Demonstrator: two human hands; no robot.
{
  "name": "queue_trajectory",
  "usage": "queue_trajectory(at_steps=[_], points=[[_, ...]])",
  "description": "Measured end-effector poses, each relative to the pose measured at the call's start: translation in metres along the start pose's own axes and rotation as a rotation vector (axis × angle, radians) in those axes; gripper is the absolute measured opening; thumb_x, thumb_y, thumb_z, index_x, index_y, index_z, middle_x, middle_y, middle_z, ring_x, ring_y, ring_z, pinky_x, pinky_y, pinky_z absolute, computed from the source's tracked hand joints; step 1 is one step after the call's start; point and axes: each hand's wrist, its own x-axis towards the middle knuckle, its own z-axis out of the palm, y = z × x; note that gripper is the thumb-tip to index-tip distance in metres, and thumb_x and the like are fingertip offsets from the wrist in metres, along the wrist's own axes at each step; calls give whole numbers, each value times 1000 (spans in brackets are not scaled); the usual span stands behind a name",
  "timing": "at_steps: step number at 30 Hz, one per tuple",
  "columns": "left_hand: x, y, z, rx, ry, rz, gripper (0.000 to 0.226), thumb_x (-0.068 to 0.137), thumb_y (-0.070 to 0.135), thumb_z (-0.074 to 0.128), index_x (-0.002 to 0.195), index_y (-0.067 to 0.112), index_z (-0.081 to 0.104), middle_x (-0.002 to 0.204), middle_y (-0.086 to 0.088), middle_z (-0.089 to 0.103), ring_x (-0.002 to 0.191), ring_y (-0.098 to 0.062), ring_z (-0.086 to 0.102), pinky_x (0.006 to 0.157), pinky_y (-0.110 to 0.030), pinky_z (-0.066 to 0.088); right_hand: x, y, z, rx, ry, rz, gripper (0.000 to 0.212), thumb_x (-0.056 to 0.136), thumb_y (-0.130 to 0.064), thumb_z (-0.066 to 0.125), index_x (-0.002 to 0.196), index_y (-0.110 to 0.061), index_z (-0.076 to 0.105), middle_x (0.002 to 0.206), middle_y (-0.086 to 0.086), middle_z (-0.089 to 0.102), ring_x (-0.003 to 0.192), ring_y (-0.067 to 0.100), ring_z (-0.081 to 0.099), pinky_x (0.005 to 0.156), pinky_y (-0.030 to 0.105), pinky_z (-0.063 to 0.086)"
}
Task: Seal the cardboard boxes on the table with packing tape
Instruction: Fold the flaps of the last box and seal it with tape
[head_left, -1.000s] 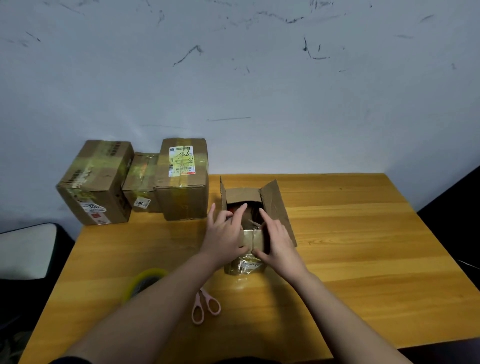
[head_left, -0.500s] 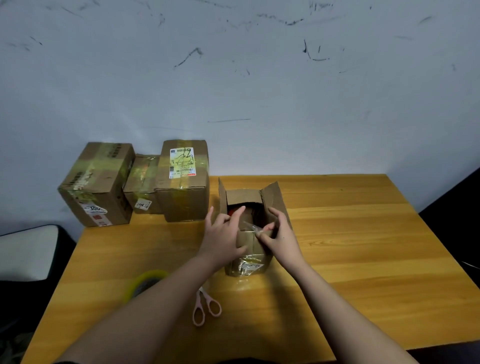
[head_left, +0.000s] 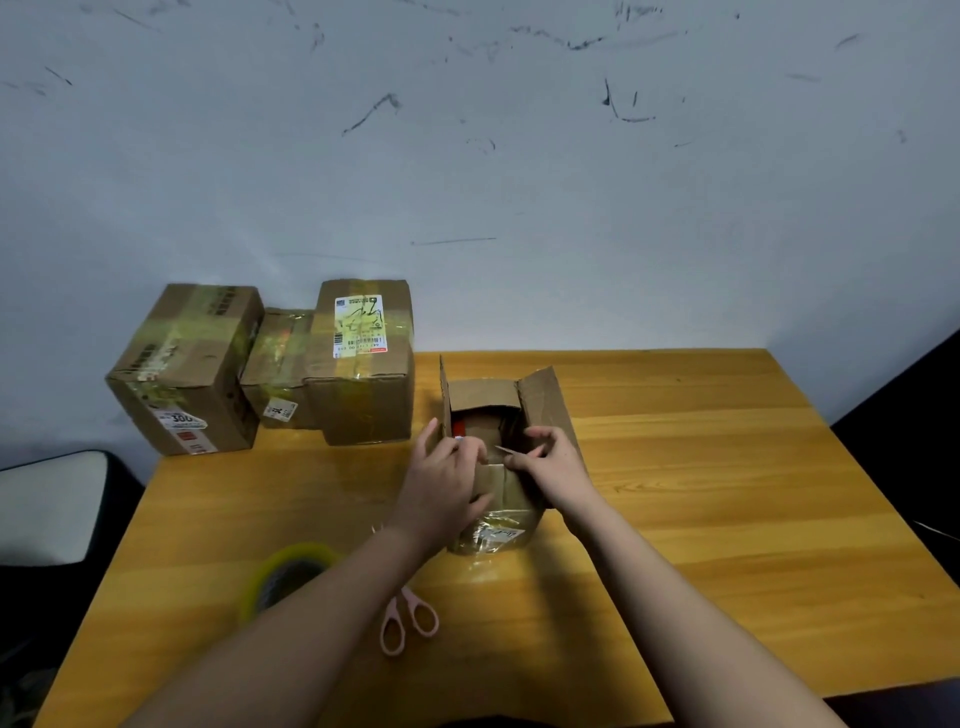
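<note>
A small cardboard box (head_left: 506, 491) stands in the middle of the wooden table (head_left: 701, 493), its far and right flaps up and something red inside. My left hand (head_left: 444, 480) rests against the box's left side, fingers over the near flap. My right hand (head_left: 550, 462) pinches a strip of old clear tape at the near flap's edge. A roll of yellowish packing tape (head_left: 291, 571) lies near my left forearm, partly hidden by it. Pink scissors (head_left: 408, 618) lie in front of the box.
Three taped cardboard boxes (head_left: 358, 364) stand at the table's far left corner against the white wall; the leftmost (head_left: 187, 369) overhangs the edge. A pale chair seat (head_left: 47, 509) sits to the left below the table.
My right hand has shifted from pressing the near flap to pinching a tape strip and lifting it. The right flap has swung more upright. My left hand stays on the box.
</note>
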Motion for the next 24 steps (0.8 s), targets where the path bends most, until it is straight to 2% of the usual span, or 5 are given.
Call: queue_trajectory(at_steps=[5, 11, 16, 20, 24], points=[[0, 3, -2, 39, -8, 86, 44, 63, 37, 82, 94, 19, 56, 84, 5, 66, 80, -12, 65, 102, -39, 39, 11, 5, 4, -36, 89, 34, 30, 82, -3, 64, 108, -15, 56, 83, 2, 55, 75, 15, 52, 79, 36, 48], [1, 2, -5, 65, -62, 86, 48, 67, 35, 80, 111, 23, 64, 89, 5, 69, 86, -13, 64, 101, -37, 44, 13, 4, 3, -181, 89, 15, 33, 77, -16, 71, 102, -24, 51, 93, 1, 60, 89, 24, 60, 85, 45, 52], [2, 2, -7, 70, -76, 102, 45, 63, 31, 83, 105, 25, 70, 85, 5, 68, 83, -14, 64, 98, -38, 45, 13, 0, 0, -282, 69, -14, 35, 80, -19, 72, 110, -17, 53, 96, 1, 58, 90, 20, 56, 77, 30, 45], [0, 4, -8, 45, -101, 73, 41, 63, 32, 83, 100, 24, 69, 87, 6, 67, 85, -13, 64, 99, -39, 44, 7, -2, 0, -415, 56, -66, 37, 84, -20, 67, 118, -14, 54, 116, 4, 47, 107, 20, 52, 91, 29, 41], [5, 6, -12, -14, -110, 25, 34, 61, 28, 85, 90, 24, 68, 82, 7, 65, 82, -15, 64, 99, -41, 42, -11, 6, -4, -366, 125, -374, 9, 90, -21, 66, 95, -13, 64, 103, -3, 51, 86, 4, 50, 76, 7, 34]])
